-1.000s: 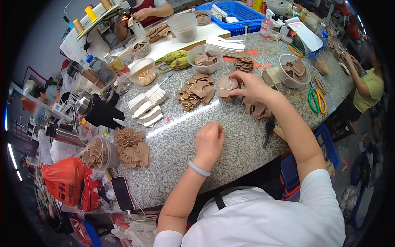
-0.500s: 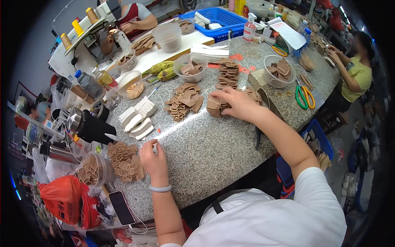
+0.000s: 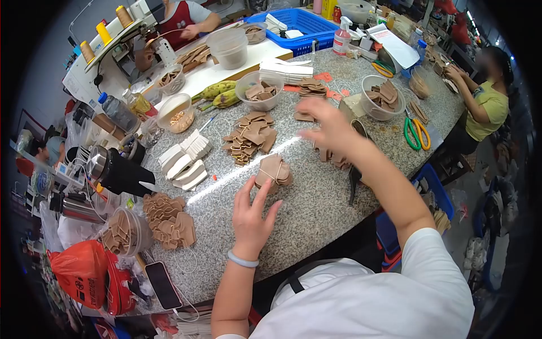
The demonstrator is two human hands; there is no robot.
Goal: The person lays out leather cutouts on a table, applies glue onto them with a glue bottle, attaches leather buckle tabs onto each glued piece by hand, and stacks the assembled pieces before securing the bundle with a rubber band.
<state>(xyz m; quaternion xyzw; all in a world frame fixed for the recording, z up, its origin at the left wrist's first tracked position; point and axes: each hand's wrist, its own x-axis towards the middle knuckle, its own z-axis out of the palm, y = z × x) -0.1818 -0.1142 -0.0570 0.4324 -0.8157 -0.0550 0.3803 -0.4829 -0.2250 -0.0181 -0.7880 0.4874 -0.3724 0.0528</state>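
Note:
A bundle of brown leather-like pieces (image 3: 275, 171) lies on the speckled stone table with a pale band around it. My left hand (image 3: 252, 217) is open beside it, fingers spread, the tips at its near left edge; whether they touch it I cannot tell. Blurred by motion, my right hand (image 3: 330, 127) hovers over more brown pieces (image 3: 333, 158), thumb and fingers apart with nothing visibly held. Behind it shows a stack of brown pieces (image 3: 311, 87), partly hidden. A loose heap of brown pieces (image 3: 248, 137) is left of the right hand.
White strip bundles (image 3: 185, 160) and another brown heap (image 3: 169, 220) lie at left. Bowls of brown pieces (image 3: 382, 97) stand farther back, near scissors (image 3: 418, 134). A black tumbler (image 3: 121, 172) and phone (image 3: 164, 285) sit at left. Co-workers (image 3: 488, 101) are across and at right.
The banded bundle, under my right hand before, now lies nearer the table's middle. My left hand has moved right to it; my right hand has lifted off and shifted slightly back.

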